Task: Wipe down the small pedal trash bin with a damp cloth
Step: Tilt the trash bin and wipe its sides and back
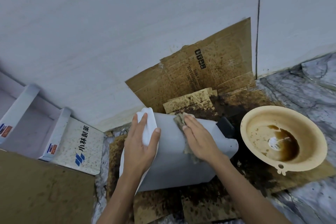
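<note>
Down on the stained cardboard sheets [200,203] that cover the marble-patterned floor [309,92], the small grey pedal trash bin [169,154] lies tipped on its side, its black pedal [226,127] pointing away toward the wall [109,32]. The left hand [141,147] grips the bin's white lid end [148,127], fingers over the top and thumb wrapped round the near edge, steadying it. The right hand [199,136] is spread flat, fingers straight and together, pressing a dingy grey-brown cloth [181,123] against the bin's upturned side; the cloth shows at the fingertips and trails out beneath the palm (it looks grubby and frayed). Just right of the bin sits a beige plastic basin [283,138] holding a shallow pool of brown water, resting on the same soiled cardboard. Another flattened carton [209,71] leans against the wall behind the bin. To the left stands a white box [80,143] with a blue logo and printed characters, beside a large brown carton [41,192].
</note>
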A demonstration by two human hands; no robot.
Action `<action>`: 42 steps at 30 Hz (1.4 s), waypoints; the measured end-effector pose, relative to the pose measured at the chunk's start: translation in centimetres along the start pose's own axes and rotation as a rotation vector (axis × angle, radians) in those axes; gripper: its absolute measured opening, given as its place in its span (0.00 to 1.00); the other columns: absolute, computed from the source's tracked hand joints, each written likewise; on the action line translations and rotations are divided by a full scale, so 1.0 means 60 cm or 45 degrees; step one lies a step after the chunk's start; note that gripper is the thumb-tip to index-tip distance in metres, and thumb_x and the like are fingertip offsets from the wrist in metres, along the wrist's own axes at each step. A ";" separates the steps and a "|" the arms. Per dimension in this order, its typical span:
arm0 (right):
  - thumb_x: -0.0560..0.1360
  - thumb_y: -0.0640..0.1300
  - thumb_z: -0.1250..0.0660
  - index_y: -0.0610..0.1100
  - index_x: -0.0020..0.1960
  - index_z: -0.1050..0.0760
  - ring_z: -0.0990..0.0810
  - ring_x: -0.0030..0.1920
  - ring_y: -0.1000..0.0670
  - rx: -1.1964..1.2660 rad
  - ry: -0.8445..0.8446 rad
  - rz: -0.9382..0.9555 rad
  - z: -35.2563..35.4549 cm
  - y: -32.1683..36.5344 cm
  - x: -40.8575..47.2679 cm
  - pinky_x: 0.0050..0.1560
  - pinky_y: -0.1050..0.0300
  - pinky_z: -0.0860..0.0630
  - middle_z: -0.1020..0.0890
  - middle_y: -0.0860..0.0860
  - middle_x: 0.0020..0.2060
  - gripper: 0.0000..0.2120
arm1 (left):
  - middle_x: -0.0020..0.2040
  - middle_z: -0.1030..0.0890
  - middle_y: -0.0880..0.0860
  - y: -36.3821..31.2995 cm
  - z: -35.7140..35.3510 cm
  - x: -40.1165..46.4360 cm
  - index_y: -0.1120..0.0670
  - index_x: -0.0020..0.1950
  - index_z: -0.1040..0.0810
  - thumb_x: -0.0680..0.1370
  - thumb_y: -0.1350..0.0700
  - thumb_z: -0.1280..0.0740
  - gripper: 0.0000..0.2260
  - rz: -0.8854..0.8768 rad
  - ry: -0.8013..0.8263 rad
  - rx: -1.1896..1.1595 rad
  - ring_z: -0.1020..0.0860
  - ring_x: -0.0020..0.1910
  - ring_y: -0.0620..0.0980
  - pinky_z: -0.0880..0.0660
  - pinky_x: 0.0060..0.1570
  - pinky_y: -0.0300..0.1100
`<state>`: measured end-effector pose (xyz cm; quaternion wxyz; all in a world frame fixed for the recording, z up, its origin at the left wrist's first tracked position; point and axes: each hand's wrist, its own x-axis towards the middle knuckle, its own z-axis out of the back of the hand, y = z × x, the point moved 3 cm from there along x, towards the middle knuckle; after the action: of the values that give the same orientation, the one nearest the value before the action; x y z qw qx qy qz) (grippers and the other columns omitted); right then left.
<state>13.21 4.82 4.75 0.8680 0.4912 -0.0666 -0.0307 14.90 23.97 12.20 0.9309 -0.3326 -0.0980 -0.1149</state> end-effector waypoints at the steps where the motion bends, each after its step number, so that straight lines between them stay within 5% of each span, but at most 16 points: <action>1: 0.85 0.49 0.51 0.46 0.79 0.43 0.46 0.78 0.56 -0.039 0.006 0.024 -0.005 0.019 0.010 0.77 0.59 0.52 0.42 0.53 0.78 0.23 | 0.83 0.40 0.48 0.000 0.000 0.001 0.43 0.79 0.32 0.77 0.34 0.39 0.31 0.002 -0.004 -0.001 0.37 0.80 0.50 0.33 0.74 0.55; 6: 0.83 0.52 0.49 0.49 0.78 0.40 0.46 0.77 0.60 0.023 -0.014 0.320 -0.038 0.091 -0.020 0.77 0.58 0.49 0.39 0.55 0.77 0.23 | 0.82 0.38 0.52 0.003 0.000 0.005 0.47 0.79 0.31 0.80 0.38 0.36 0.28 -0.014 -0.007 0.020 0.38 0.80 0.50 0.38 0.70 0.41; 9: 0.83 0.48 0.46 0.48 0.77 0.37 0.45 0.77 0.60 0.085 -0.115 0.370 -0.042 0.065 -0.064 0.77 0.58 0.47 0.36 0.56 0.76 0.22 | 0.82 0.38 0.51 0.004 0.000 0.002 0.45 0.79 0.31 0.79 0.36 0.36 0.29 0.002 -0.017 0.000 0.36 0.79 0.50 0.35 0.70 0.43; 13: 0.84 0.51 0.50 0.50 0.77 0.40 0.46 0.77 0.61 0.029 -0.157 0.141 -0.027 -0.015 -0.072 0.77 0.59 0.51 0.40 0.58 0.77 0.22 | 0.82 0.39 0.46 0.013 0.004 0.000 0.41 0.78 0.32 0.76 0.33 0.39 0.31 -0.003 -0.023 0.023 0.34 0.78 0.49 0.35 0.69 0.44; 20: 0.84 0.50 0.49 0.40 0.76 0.37 0.41 0.77 0.49 -0.062 0.074 -0.329 0.021 -0.109 0.068 0.75 0.54 0.47 0.35 0.46 0.76 0.23 | 0.83 0.39 0.45 0.021 0.006 -0.017 0.37 0.78 0.33 0.76 0.31 0.41 0.31 -0.041 -0.031 0.053 0.35 0.78 0.47 0.37 0.66 0.42; 27: 0.83 0.56 0.47 0.51 0.77 0.39 0.46 0.75 0.63 -0.033 0.007 0.122 -0.005 -0.049 0.001 0.74 0.61 0.48 0.39 0.60 0.76 0.25 | 0.82 0.37 0.47 0.023 0.008 -0.005 0.41 0.77 0.31 0.75 0.33 0.40 0.31 -0.031 -0.038 0.043 0.34 0.77 0.47 0.38 0.67 0.42; 30: 0.84 0.52 0.48 0.50 0.77 0.37 0.45 0.74 0.66 -0.013 -0.142 0.057 -0.006 -0.070 -0.047 0.73 0.68 0.51 0.38 0.62 0.74 0.22 | 0.81 0.37 0.46 0.024 0.012 -0.002 0.40 0.77 0.30 0.74 0.32 0.40 0.32 -0.037 -0.040 0.027 0.37 0.73 0.40 0.38 0.67 0.42; 33: 0.84 0.48 0.46 0.45 0.75 0.35 0.40 0.75 0.59 -0.016 -0.217 -0.089 0.003 -0.102 -0.044 0.75 0.64 0.48 0.35 0.56 0.75 0.21 | 0.81 0.37 0.45 0.025 0.011 -0.006 0.40 0.76 0.29 0.74 0.32 0.39 0.31 -0.037 -0.049 -0.003 0.36 0.74 0.39 0.37 0.68 0.43; 42: 0.83 0.44 0.46 0.39 0.73 0.33 0.35 0.74 0.47 -0.175 0.031 -0.196 0.028 -0.120 0.054 0.73 0.58 0.43 0.30 0.45 0.73 0.20 | 0.81 0.37 0.45 0.029 0.016 -0.028 0.41 0.77 0.29 0.74 0.33 0.39 0.31 -0.025 -0.075 0.013 0.36 0.78 0.46 0.37 0.70 0.45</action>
<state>16.25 -0.71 -0.28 0.8955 0.4343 -0.0157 -0.0958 13.71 26.14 11.43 0.9281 -0.3302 -0.1289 -0.1136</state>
